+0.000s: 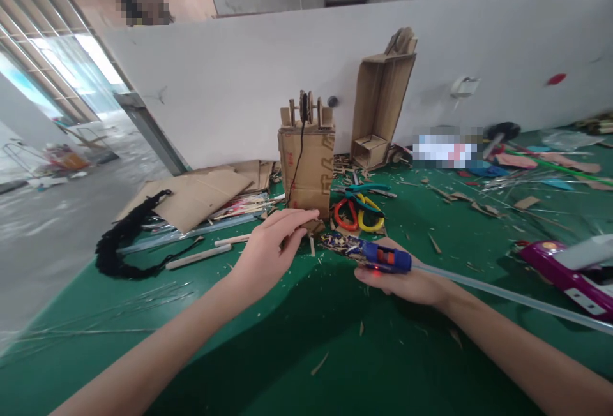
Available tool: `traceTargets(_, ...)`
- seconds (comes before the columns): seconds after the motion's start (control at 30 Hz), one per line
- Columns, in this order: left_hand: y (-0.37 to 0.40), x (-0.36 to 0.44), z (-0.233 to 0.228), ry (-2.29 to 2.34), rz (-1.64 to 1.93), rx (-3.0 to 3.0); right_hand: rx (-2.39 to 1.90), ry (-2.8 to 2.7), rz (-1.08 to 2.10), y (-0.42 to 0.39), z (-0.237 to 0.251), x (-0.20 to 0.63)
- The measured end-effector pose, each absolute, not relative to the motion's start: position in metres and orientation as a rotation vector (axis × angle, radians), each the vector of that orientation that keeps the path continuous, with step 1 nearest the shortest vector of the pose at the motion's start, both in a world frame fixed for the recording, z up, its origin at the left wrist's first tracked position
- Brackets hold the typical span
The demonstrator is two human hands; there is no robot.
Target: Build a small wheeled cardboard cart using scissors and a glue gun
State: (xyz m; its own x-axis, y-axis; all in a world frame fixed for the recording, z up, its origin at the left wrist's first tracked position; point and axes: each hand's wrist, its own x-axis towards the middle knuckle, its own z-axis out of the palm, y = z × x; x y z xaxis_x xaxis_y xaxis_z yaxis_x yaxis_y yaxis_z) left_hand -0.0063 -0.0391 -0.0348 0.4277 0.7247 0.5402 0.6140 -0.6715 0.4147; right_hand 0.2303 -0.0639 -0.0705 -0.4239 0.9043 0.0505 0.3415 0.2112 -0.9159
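Note:
My right hand (407, 282) is wrapped round a blue hot glue gun (387, 258), its nozzle end flecked with cardboard bits and pointing left. A red light glows on the gun, and a long clear glue stick (498, 291) trails from its back. Just left of the nozzle, my left hand (268, 244) is closed at the fingertips on a small cardboard piece (313, 227), partly hidden by the fingers. Right behind that hand stands an upright cardboard box (306, 164) with a cardboard pulley (305, 106) on top, and black yarn hangs down its front.
Scissors with red and yellow handles (371, 213) and teal-handled pliers (373, 187) lie right of the box. A taller open cardboard frame (383, 103) leans on the white partition. At left are black yarn (117, 237) and cardboard sheets (211, 193); at right, a purple tool (565, 275).

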Motion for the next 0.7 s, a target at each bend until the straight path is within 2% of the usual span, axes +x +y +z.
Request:
traceTargets(0.53, -0.032, -0.009, -0.036, 1.258, 0.982, 2.232, -1.207, -1.81, 1.201, -0.059, -0.071, 0.234)
traceTargets(0.63, -0.023, -0.013, -0.036, 1.288, 1.058, 2.073, -1.283, -1.705, 1.092, -0.055, -0.069, 0.234)
traceTargets(0.7, -0.017, -0.019, -0.035, 1.324, 1.114, 1.937, -1.334, -1.625, 0.882, -0.05, -0.069, 0.237)
